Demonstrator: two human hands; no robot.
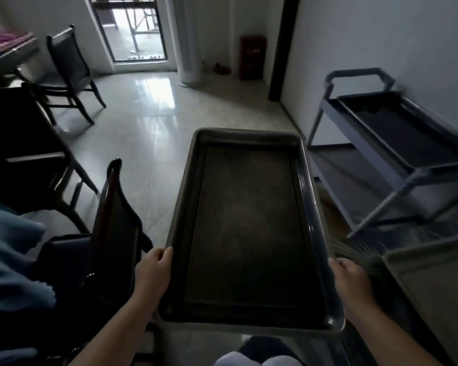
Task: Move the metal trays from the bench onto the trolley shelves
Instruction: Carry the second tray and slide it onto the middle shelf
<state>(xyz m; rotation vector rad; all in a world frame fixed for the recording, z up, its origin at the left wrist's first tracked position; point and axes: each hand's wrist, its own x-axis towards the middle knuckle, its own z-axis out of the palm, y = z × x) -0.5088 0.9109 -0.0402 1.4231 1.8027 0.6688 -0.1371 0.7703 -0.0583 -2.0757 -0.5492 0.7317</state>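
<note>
A large rectangular metal tray with a dark, worn bottom is held level in front of me, above the floor. My left hand grips its left rim near the close corner, and my right hand grips the right rim. The grey trolley stands to the right against the wall. Another dark tray lies on its top shelf. The lower shelf shows bare grey surface.
A dark chair back stands just left of the tray, with blue cloth beside it. Another chair and a table sit at far left. A white unit is at lower right. Glossy floor tiles lead to a glass door.
</note>
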